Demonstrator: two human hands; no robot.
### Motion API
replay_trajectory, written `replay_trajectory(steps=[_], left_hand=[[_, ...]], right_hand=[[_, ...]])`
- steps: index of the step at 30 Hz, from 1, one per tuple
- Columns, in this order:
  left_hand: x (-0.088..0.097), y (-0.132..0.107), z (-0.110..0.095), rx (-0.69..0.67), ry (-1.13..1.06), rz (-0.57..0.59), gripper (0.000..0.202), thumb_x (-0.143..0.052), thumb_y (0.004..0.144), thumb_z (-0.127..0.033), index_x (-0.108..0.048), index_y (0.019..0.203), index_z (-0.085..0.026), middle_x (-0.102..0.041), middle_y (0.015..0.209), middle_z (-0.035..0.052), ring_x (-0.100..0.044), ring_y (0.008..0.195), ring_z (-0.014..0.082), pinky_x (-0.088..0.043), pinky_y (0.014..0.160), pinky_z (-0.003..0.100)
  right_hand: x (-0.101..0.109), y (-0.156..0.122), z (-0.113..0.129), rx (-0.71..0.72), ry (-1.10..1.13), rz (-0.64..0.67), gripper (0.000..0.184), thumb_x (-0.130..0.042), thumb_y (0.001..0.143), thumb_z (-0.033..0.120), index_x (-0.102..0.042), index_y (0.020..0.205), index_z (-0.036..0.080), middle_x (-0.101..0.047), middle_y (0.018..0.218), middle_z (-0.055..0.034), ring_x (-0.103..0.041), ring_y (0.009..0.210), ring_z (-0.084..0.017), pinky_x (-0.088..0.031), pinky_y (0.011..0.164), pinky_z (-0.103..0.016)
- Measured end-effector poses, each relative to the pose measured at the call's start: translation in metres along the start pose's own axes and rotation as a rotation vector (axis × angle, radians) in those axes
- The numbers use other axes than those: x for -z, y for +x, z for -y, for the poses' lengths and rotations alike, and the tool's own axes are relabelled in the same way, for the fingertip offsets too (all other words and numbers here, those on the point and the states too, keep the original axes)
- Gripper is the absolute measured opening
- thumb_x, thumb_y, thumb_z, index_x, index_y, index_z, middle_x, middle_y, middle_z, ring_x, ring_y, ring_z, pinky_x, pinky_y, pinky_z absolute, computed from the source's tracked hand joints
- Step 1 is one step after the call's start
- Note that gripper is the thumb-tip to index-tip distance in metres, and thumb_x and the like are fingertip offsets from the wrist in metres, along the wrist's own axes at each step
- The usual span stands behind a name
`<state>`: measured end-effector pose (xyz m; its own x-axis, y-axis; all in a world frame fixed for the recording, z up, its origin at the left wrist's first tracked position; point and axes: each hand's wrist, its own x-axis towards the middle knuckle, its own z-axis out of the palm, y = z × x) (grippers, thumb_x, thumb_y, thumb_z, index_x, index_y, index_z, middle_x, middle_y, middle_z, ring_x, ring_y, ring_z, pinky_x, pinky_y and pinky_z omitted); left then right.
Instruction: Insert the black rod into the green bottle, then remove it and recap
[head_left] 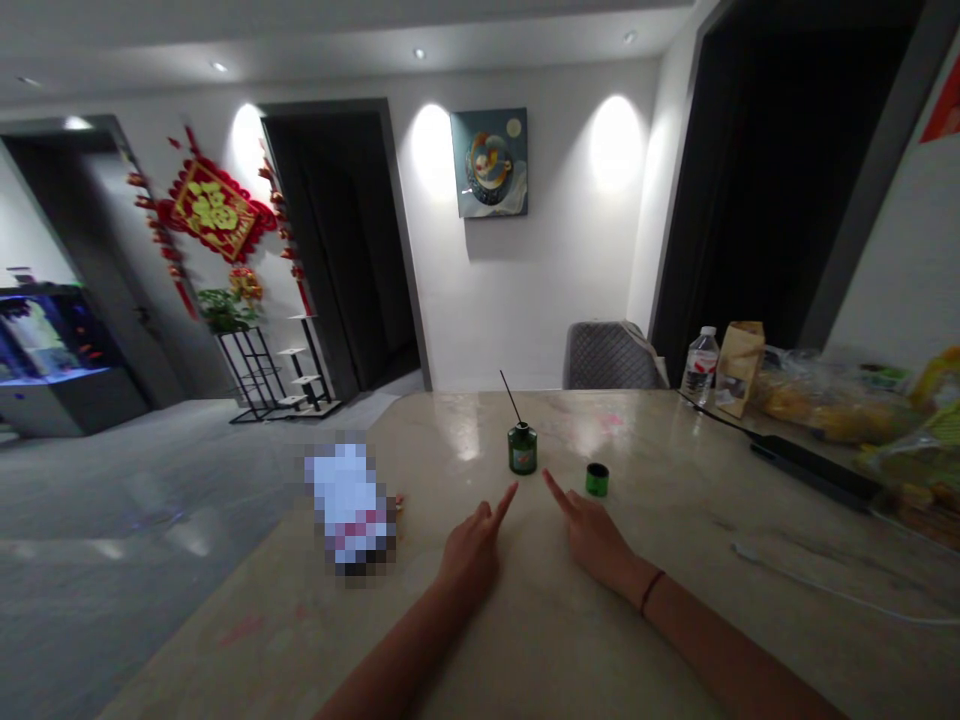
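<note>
A small green bottle [522,449] with a thin dark stick rising out of it stands on the beige marble table [675,560]. Its green cap [597,479] sits apart to the right. My left hand [472,545] rests on the table just below the bottle, index finger pointing toward it and the other fingers curled. My right hand [592,530] lies beside it, index finger pointing up-left between bottle and cap, other fingers folded. Neither hand holds anything or touches the bottle.
A blurred white object [351,508] lies at the table's left edge. A water bottle [700,365], a paper bag [739,367] and plastic food bags [832,400] crowd the far right. A white cable [825,590] trails across the right. A grey chair [609,355] stands behind the table.
</note>
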<state>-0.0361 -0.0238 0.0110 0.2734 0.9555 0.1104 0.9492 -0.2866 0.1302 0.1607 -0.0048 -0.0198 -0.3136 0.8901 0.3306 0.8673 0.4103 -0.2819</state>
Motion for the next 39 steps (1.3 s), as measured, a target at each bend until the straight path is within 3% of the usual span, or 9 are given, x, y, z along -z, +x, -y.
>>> replay_trajectory(steps=[5, 9, 12, 15, 21, 24, 28, 33, 39], left_hand=[[-0.001, 0.002, 0.001, -0.045, 0.065, 0.042, 0.080, -0.034, 0.072, -0.003, 0.000, 0.136, -0.036, -0.052, 0.104, 0.0047, -0.056, 0.085, 0.0147, -0.039, 0.071, 0.023], [-0.002, 0.002, 0.003, -0.010, -0.008, -0.004, 0.066, -0.031, 0.079, -0.010, -0.006, 0.137, -0.031, -0.054, 0.102, 0.0044, -0.056, 0.085, 0.0137, -0.038, 0.072, 0.023], [-0.004, 0.003, 0.008, 0.047, -0.141, -0.049, 0.044, -0.031, 0.084, -0.028, -0.028, 0.128, -0.023, -0.058, 0.089, 0.0028, -0.056, 0.079, 0.0135, -0.038, 0.069, 0.023], [-0.006, 0.006, 0.012, 0.084, -0.141, -0.085, 0.023, -0.034, 0.082, -0.033, -0.049, 0.093, -0.019, -0.057, 0.075, 0.0015, -0.053, 0.069, 0.0132, -0.035, 0.062, 0.022], [-0.004, 0.007, 0.015, 0.019, -0.145, -0.096, 0.015, -0.038, 0.076, -0.020, -0.043, 0.063, -0.019, -0.053, 0.064, -0.0014, -0.047, 0.060, 0.0099, -0.027, 0.055, 0.021], [-0.003, 0.007, 0.014, 0.039, -0.148, -0.082, 0.012, -0.039, 0.074, -0.017, -0.043, 0.062, -0.019, -0.053, 0.063, -0.0018, -0.046, 0.060, 0.0096, -0.025, 0.054, 0.021], [-0.003, 0.006, 0.012, 0.030, -0.152, -0.088, 0.011, -0.039, 0.074, -0.017, -0.044, 0.064, -0.019, -0.053, 0.063, -0.0019, -0.047, 0.060, 0.0099, -0.023, 0.053, 0.022], [-0.002, 0.004, 0.011, 0.060, -0.152, -0.051, 0.013, -0.039, 0.076, -0.019, -0.048, 0.067, -0.019, -0.056, 0.066, -0.0005, -0.049, 0.063, 0.0108, -0.025, 0.054, 0.023], [-0.004, 0.004, 0.012, 0.036, -0.143, -0.047, 0.013, -0.039, 0.076, -0.019, -0.051, 0.071, -0.020, -0.056, 0.068, 0.0001, -0.049, 0.065, 0.0112, -0.026, 0.056, 0.023]], right_hand=[[0.013, -0.004, -0.001, -0.019, -0.050, 0.145, 0.076, -0.033, 0.071, 0.003, -0.011, 0.138, 0.029, -0.059, 0.094, -0.0086, -0.057, 0.076, -0.016, -0.037, 0.066, -0.025], [0.015, -0.003, -0.006, -0.082, 0.094, 0.104, 0.063, -0.036, 0.076, 0.012, -0.023, 0.137, 0.024, -0.062, 0.088, -0.0062, -0.057, 0.072, -0.016, -0.037, 0.063, -0.024], [0.021, 0.008, -0.007, -0.232, 0.212, -0.069, 0.042, -0.040, 0.078, 0.025, -0.050, 0.120, 0.023, -0.062, 0.074, -0.0025, -0.056, 0.063, -0.014, -0.038, 0.059, -0.024], [0.032, 0.034, -0.001, -0.240, 0.236, -0.316, 0.025, -0.045, 0.077, 0.028, -0.063, 0.092, 0.020, -0.061, 0.073, -0.0029, -0.054, 0.065, -0.014, -0.040, 0.061, -0.024], [0.050, 0.112, 0.008, -0.090, 0.161, -0.287, 0.022, -0.049, 0.076, 0.024, -0.064, 0.089, 0.015, -0.062, 0.086, -0.0075, -0.054, 0.086, -0.017, -0.040, 0.079, -0.026], [0.049, 0.144, 0.009, -0.137, 0.160, -0.182, 0.032, -0.055, 0.073, 0.031, -0.063, 0.098, 0.014, -0.062, 0.098, -0.0102, -0.054, 0.092, -0.019, -0.039, 0.083, -0.028], [0.037, 0.164, 0.011, -0.259, 0.248, -0.147, 0.026, -0.057, 0.070, 0.032, -0.067, 0.089, 0.016, -0.066, 0.090, -0.0076, -0.058, 0.085, -0.018, -0.041, 0.075, -0.025], [0.036, 0.170, 0.012, -0.306, 0.303, -0.253, 0.025, -0.046, 0.078, 0.028, -0.065, 0.087, 0.015, -0.067, 0.087, -0.0067, -0.060, 0.079, -0.014, -0.042, 0.068, -0.022], [0.077, 0.182, 0.002, -0.267, 0.479, -0.532, 0.030, -0.039, 0.083, 0.033, -0.059, 0.091, 0.012, -0.066, 0.084, -0.0077, -0.061, 0.073, -0.013, -0.044, 0.065, -0.022]])
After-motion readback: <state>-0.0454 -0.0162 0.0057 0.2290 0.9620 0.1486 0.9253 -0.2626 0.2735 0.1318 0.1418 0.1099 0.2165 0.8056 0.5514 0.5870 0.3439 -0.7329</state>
